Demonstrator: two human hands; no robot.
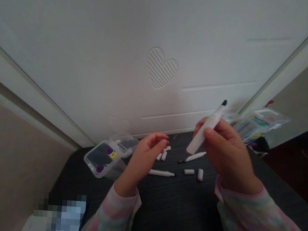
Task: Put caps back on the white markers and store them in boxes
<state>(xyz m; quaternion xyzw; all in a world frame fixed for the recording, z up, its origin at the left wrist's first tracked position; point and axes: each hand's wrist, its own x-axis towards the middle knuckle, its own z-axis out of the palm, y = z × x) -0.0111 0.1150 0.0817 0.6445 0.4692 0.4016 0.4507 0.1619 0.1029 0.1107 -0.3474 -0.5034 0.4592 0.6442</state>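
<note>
My right hand (223,146) is raised above the table and grips a white marker (204,132) between thumb and fingers. The marker is uncapped and tilted, its dark tip up and to the right. My left hand (148,154) is held over the table with loosely curled fingers, apart, and nothing visible in them. Just beyond its fingertips lie several small marker caps (164,155). One uncapped marker (162,173) lies beside my left wrist, another uncapped marker (195,157) below the held one. Two more caps, a lying cap (189,171) and an upright-looking cap (200,175), are nearer me.
A clear plastic box (105,159) with its lid open stands at the left, purple and yellow pieces showing. At the right back is a clear container (265,120) with colourful items. A white panel (108,55) with heart patterns rises behind the dark table (173,209).
</note>
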